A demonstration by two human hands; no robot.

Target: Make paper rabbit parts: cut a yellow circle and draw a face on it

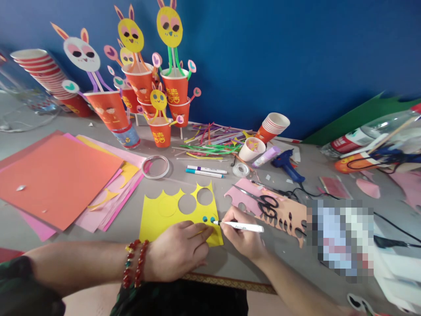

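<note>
A sheet of yellow paper (pixel 153 221) with scalloped edges and round cut-outs lies at the table's front. My left hand (pixel 179 250), a red bead bracelet on its wrist, rests flat on the sheet with its fingers stretched to the right. Pinched in my right hand (pixel 243 235) is a white acrylic marker (pixel 248 226), its tip at two small teal dots (pixel 208 219) on the paper. Just beyond my right hand, black-handled scissors (pixel 268 205) lie on pink and peach paper scraps (pixel 284 215) with holes cut in them.
Paper cups with rabbit figures (pixel 161 131) stand along the blue wall. Coloured paper sheets (pixel 62 175) are piled at left. A tape roll (pixel 155 167), two markers (pixel 205 171), pipe cleaners (pixel 213 140), a blue glue gun (pixel 289 164) with its cord and a plastic bottle (pixel 358 138) lie farther back.
</note>
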